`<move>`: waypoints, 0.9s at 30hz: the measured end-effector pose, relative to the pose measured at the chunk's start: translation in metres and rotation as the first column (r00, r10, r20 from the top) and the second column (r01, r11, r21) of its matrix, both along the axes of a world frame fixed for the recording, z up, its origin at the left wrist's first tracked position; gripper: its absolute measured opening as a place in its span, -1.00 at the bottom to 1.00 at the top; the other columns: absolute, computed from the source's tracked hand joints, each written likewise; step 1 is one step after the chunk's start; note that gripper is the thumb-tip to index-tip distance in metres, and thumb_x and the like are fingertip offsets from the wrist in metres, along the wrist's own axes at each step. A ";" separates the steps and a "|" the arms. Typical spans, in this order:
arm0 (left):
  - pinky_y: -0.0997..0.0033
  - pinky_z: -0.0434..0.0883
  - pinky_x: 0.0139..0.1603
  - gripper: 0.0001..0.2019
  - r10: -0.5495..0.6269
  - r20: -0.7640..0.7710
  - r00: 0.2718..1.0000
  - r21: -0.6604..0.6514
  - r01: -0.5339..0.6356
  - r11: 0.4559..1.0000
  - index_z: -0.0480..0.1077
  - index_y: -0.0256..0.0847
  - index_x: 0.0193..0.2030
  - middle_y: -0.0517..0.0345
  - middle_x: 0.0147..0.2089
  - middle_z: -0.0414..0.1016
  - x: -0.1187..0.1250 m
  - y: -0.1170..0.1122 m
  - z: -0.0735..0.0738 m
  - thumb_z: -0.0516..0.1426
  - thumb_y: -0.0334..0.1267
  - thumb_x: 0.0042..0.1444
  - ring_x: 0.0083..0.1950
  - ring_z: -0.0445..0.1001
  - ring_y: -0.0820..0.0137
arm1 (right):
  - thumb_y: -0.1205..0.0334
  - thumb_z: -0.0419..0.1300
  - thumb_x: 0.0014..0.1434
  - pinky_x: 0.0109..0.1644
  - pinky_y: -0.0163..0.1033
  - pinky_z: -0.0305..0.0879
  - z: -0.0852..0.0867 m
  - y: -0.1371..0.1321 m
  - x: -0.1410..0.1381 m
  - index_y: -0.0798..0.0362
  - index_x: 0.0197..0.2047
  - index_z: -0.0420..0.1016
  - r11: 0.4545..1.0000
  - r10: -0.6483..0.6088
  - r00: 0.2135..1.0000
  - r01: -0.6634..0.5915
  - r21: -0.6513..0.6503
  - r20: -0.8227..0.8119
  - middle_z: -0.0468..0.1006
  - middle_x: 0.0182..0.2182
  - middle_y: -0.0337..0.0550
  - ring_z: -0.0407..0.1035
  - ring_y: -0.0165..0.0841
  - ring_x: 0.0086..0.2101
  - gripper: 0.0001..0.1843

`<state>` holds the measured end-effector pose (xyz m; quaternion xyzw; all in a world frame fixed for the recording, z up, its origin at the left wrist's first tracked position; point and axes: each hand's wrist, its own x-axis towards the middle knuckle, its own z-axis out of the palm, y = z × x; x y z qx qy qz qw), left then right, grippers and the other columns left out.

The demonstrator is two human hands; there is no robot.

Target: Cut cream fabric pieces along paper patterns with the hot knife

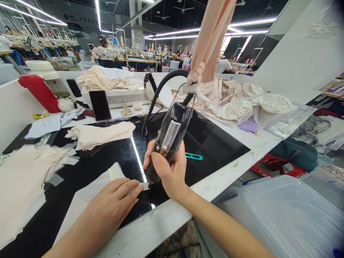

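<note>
My right hand is wrapped round a black corded hand tool with a metal plate on its side, its tip pressed down on the glossy black table top. My left hand lies flat, fingers stretched out, pinning a cream fabric piece whose small tab sits right under the tool's tip. The tool's thick black cord loops up and back. A strip of peach fabric hangs from above, just over the tool.
Stacks of cream fabric pieces and a loose heap lie left. A black phone leans on a white box. Teal clippers lie right of the tool. Lace garments are piled behind. A clear plastic bin stands lower right.
</note>
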<state>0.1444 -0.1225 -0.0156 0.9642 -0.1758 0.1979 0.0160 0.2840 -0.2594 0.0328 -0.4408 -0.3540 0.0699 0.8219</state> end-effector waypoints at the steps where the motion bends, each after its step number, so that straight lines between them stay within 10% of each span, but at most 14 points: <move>1: 0.20 0.54 0.09 -0.67 0.003 -0.008 1.000 -0.024 -0.003 1.000 0.48 -0.20 0.18 0.04 0.09 0.60 0.000 0.003 -0.001 -0.08 -0.32 0.52 0.06 0.56 0.26 | 0.04 0.37 0.22 -0.43 -0.28 0.38 0.000 -0.001 0.000 -0.09 -0.14 0.25 1.000 -0.003 1.000 0.003 0.005 0.006 0.44 -0.39 -0.38 0.36 -0.47 -0.52 -0.64; 11: 0.43 0.57 0.01 -0.69 0.028 -0.026 0.999 -0.211 -0.033 0.977 0.51 -0.17 0.12 0.05 0.03 0.60 -0.002 0.016 0.006 -0.05 -0.26 0.53 -0.03 0.61 0.38 | -0.01 0.40 0.21 -0.45 -0.34 0.40 -0.002 -0.006 0.001 -0.08 -0.14 0.27 0.999 -0.023 1.000 0.024 0.023 -0.007 0.51 -0.37 -0.35 0.39 -0.49 -0.53 -0.61; 27: 0.32 0.56 0.04 -0.72 0.007 0.010 1.000 -0.111 -0.006 0.994 0.50 -0.22 0.04 0.05 -0.07 0.57 -0.006 0.014 -0.007 -0.01 -0.48 0.42 -0.04 0.57 0.33 | 0.05 0.39 0.23 -0.44 -0.32 0.43 -0.005 -0.008 0.003 -0.12 0.00 0.25 1.000 -0.011 1.000 0.010 0.020 0.029 0.51 -0.34 -0.35 0.41 -0.48 -0.51 -0.57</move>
